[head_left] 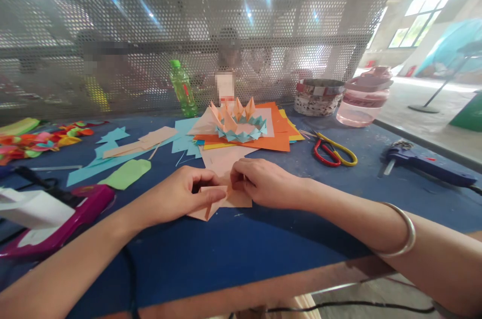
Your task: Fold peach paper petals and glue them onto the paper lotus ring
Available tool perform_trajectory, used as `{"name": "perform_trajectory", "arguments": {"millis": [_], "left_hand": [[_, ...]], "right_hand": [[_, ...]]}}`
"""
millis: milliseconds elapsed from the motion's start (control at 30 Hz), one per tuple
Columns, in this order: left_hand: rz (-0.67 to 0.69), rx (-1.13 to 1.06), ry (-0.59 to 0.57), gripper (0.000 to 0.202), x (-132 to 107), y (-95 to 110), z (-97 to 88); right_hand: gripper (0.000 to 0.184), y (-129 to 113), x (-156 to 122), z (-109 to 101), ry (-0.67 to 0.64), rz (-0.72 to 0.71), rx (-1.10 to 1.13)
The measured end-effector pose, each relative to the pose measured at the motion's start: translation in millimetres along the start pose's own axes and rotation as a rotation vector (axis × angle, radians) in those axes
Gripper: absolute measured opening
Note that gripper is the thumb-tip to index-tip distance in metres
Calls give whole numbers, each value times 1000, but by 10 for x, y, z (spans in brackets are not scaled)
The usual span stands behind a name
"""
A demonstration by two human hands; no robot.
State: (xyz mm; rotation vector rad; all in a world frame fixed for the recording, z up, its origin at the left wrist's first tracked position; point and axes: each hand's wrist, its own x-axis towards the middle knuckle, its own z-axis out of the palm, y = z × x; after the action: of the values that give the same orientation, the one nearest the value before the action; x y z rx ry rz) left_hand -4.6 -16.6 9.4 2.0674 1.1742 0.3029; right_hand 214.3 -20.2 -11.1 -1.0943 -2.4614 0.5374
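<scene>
A partly folded peach paper (209, 204) lies low over the blue table, between my two hands. My left hand (190, 191) is closed on its left part, thumb on top. The fingers of my right hand (259, 181) pinch its right side near a fold; my fingers hide part of the creases. Just beyond stands a ring of folded light-blue paper (243, 135) with peach pointed pieces (241, 110) set in it. It rests on a stack of orange sheets (280, 130) and other coloured paper.
Red-and-yellow scissors (333, 150) and a glue gun (425, 163) lie to the right. A pink bottle (365, 98), a round container (318, 98) and a green bottle (183, 89) stand behind. Paper scraps (126, 173) and a magenta power strip (88, 203) are on the left. A perforated screen (150, 17) closes the back.
</scene>
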Motion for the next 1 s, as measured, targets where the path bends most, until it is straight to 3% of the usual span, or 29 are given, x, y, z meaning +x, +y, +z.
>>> {"name": "perform_trajectory", "arguments": {"millis": [133, 200, 267, 367, 467, 600, 833, 1000], "left_hand": [[-43, -144, -20, 24, -15, -8, -9], [-76, -232, 34, 25, -7, -15, -11], [-93, -342, 139, 27, 5, -13, -16], [-103, -521, 263, 26, 17, 14, -27], [-103, -663, 305, 23, 17, 49, -28], [-109, -736, 299, 24, 12, 52, -9], [-91, -658, 252, 24, -2, 12, 27], [-127, -681, 224, 22, -1, 15, 45]], "right_hand": [[10, -24, 10, 41, 98, -28, 125], [9, -43, 14, 61, 153, -7, 231], [21, -64, 12, 71, 175, 25, 332], [31, -96, 3, 65, 136, 59, 405], [34, -128, 0, 51, 67, 83, 409], [31, -134, 17, 61, 57, 106, 412], [15, -84, 53, 96, 164, 138, 449], [11, -71, 48, 109, 216, 51, 438]]}}
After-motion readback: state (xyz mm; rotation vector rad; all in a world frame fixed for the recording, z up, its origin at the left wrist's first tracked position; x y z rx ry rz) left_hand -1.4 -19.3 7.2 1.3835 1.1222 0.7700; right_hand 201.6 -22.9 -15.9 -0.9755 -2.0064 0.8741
